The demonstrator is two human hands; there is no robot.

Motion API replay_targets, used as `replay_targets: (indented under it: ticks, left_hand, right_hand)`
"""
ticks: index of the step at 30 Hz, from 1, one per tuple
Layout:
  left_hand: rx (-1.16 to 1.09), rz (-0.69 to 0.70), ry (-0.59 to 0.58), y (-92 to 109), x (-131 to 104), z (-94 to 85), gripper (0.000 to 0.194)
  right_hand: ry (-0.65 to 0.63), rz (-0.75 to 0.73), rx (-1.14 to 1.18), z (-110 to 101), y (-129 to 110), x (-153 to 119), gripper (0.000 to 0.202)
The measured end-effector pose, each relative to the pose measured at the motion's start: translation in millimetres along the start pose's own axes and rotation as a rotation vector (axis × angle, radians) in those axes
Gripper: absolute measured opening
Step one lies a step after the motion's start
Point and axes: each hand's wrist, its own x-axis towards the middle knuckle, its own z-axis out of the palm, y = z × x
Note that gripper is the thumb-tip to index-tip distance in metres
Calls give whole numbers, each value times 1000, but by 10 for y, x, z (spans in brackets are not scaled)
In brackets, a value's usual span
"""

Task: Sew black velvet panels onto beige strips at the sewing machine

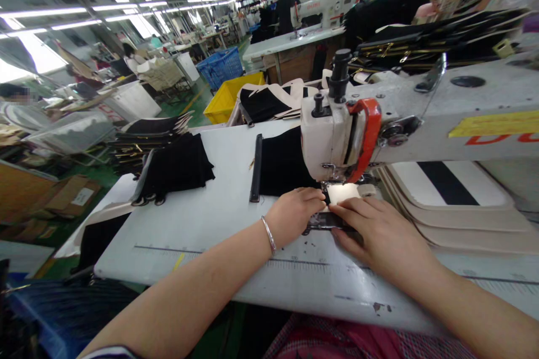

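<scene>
A white sewing machine [324,146] with a red guard stands over the work under its needle. Beside the needle, my left hand [295,210], a silver bangle at its wrist, has its fingers closed at the edge of a black fabric panel [282,160]. That panel lies flat, with a dark zipper strip [255,171] along its left side. My right hand [366,224] bends its fingers over the near edge of a small cream piece [343,193], lit brightly by the lamp. Its thumb sits lower, apart from the index finger. The fingertips of both hands nearly meet; the needle point is hidden.
Stacked cream panels [458,219] lie right of the needle. Black fabric pieces [172,171] rest on the table's left. Behind stand a yellow bin [229,98], a blue basket [221,67] and another sewing machine [326,5]. A printed ruler runs along the front of the table.
</scene>
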Motion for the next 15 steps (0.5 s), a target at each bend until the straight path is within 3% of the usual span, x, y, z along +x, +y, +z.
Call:
replay_targets:
  ticks: [9,15]
  left_hand:
    - [3,-90,88,-232,162,151,21]
    - [-25,-124,130,-237,169,172,22]
  right_hand:
    - [-51,50,-70,71,100,175,46]
    - [-25,63,-67,88,98,186,45]
